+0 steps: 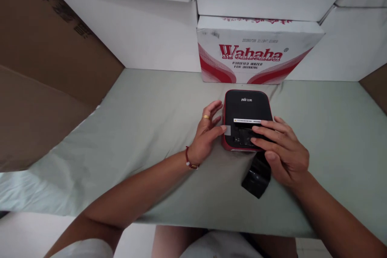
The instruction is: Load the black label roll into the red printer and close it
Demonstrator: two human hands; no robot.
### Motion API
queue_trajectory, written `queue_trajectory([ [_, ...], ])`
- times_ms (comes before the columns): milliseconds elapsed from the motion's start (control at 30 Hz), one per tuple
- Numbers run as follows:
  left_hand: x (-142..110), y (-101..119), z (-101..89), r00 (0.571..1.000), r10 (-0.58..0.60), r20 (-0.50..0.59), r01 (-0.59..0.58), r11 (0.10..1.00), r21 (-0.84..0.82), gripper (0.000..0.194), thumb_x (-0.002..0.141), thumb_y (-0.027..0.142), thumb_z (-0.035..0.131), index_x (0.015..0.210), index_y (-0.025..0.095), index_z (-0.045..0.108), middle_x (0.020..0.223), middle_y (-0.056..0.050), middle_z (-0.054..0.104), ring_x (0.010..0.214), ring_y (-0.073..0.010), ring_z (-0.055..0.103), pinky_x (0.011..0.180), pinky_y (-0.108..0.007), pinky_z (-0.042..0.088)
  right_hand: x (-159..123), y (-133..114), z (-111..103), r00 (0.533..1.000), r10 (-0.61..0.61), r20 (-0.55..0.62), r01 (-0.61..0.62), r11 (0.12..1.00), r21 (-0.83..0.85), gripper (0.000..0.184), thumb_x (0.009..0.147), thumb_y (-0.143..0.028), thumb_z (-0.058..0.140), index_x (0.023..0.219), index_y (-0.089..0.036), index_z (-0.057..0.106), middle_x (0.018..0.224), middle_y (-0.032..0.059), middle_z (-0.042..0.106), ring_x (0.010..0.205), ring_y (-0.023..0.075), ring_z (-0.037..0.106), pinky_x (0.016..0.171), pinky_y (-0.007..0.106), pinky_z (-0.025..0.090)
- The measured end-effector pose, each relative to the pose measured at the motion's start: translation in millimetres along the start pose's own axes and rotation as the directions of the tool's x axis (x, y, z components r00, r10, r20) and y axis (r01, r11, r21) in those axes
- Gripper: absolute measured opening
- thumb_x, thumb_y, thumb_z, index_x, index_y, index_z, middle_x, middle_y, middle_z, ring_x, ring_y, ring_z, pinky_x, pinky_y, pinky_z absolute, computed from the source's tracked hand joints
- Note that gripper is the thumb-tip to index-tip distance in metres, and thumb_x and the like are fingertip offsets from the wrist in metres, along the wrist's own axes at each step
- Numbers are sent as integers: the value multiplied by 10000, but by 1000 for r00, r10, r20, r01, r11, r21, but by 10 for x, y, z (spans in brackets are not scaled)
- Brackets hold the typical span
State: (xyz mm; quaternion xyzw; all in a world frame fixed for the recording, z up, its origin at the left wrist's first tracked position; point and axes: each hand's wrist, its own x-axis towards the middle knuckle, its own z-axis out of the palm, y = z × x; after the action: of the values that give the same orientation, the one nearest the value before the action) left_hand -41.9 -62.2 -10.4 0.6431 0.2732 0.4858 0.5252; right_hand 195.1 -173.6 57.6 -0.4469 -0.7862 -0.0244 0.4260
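Note:
A small black label printer [249,107] with red sides lies on the cloth-covered table, a white warning strip across its top. My left hand [208,131] is at its left side, thumb on the top edge by a grey sticker, fingers apart along the side. Over the printer's lower right part rests my right hand [281,147], fingers stretched out across the dark panel, thumb off toward the front. A glossy black curved piece [256,175] lies just in front of the printer, its upper end partly hidden by my right hand.
A Wahaha water carton [256,54] stands behind the printer against stacked white boxes [136,28]. Brown cardboard [51,68] rises along the left side. Pale green cloth [136,129] covers the table up to its front edge near my lap.

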Motion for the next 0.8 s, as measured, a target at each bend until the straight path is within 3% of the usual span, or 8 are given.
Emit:
queue_trajectory([
  [100,35,-153,-26,997,-36,70,43,993,-110,778,989,524,731,1694,429,416,1834,-54,433,1730,-326,401,1339,-563,484,-16,-34,7,999,-20,-42,19,1000,-5,390,1060,-251,594,1345,-342,843,1268,51,879,1235,326,787,1100,597,642],
  [200,37,-231,-34,996,-33,87,40,996,-82,862,981,546,745,1731,470,326,1894,-22,328,1771,-311,324,1385,-571,430,-27,-58,24,997,-22,-67,23,1000,17,434,1060,-237,606,1431,-336,808,1206,49,888,1163,315,784,1011,560,667],
  [300,33,-258,-24,997,-26,76,29,999,-32,857,1007,530,723,1740,466,283,1897,-36,322,1764,-294,345,1391,-557,425,-14,-66,15,998,-22,-64,24,999,21,438,1050,-240,632,1432,-358,809,1162,33,891,1127,310,785,969,543,670],
  [500,53,-232,33,997,59,58,-61,998,27,782,1038,441,689,1706,406,285,1845,-104,400,1738,-286,399,1387,-543,436,126,-59,-51,998,-57,12,57,998,3,290,1043,-213,649,1217,-310,860,1084,37,894,1067,288,806,932,518,657],
  [667,51,-247,59,996,29,89,-26,999,-28,755,1055,503,660,1691,395,267,1850,-100,364,1759,-258,355,1426,-524,380,247,-106,-36,995,-104,-4,104,994,19,226,1023,-196,685,1108,-315,858,951,18,882,873,244,775,811,462,629],
  [800,37,-335,58,995,24,97,-20,999,-42,700,1056,550,671,1641,362,336,1844,-117,372,1751,-258,370,1430,-521,374,395,-171,-81,997,33,75,-36,999,39,250,1072,-232,643,960,-306,853,916,27,860,809,224,760,759,408,612],
])
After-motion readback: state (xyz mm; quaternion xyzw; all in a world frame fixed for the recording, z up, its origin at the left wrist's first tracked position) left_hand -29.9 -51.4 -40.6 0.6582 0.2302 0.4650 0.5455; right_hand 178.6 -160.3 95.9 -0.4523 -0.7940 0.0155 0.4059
